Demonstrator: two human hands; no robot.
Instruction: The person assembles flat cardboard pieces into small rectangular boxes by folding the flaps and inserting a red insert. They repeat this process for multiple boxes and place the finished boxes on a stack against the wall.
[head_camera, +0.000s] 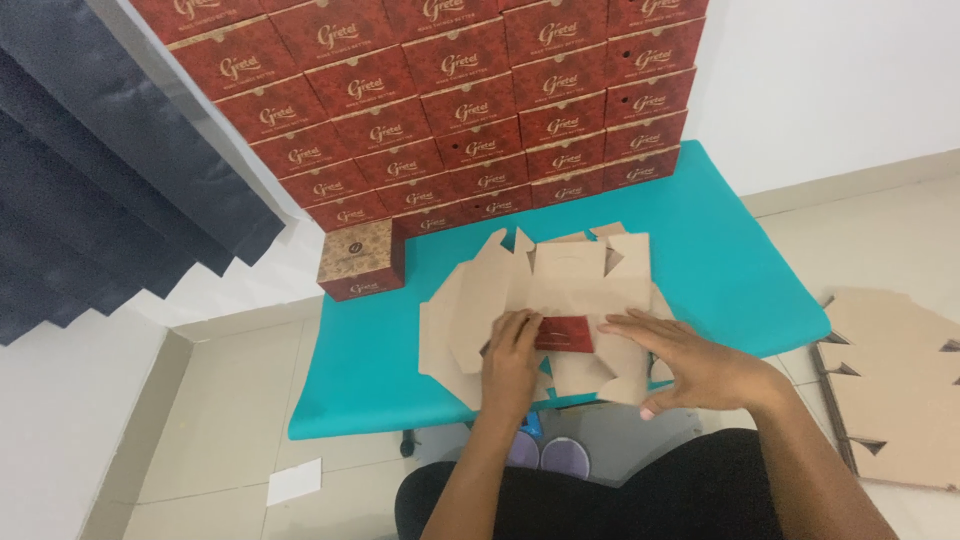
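Brown cardboard, a flat die-cut box blank (545, 305), lies spread on the teal desk (720, 260) directly in front of you, its long axis running left to right across your body. Both of your hands rest on its near edge. Your left hand (512, 362) lies flat, palm down, fingers (520, 325) stretched forward and close together, pressing the blank just left of a small red flap (566, 333) that shows where a panel has been turned over. Your right hand (690, 365) lies just on the other side of that flap, fingers (630, 322) splayed and pointing left toward it, thumb tucked at the desk's near edge. Neither hand grips anything; both press open-palmed on the board.

The red flap sits between your two hands, touching the fingertips of each, about equally near to both. The rest of the blank stretches away from you, toward the wall.

Beyond it, one finished red box (361, 260) stands alone at the desk's far left corner, and a tall stack of red boxes (470, 100) rises against the wall. More flat cardboard sheets (900, 390) lie on the floor to your right.
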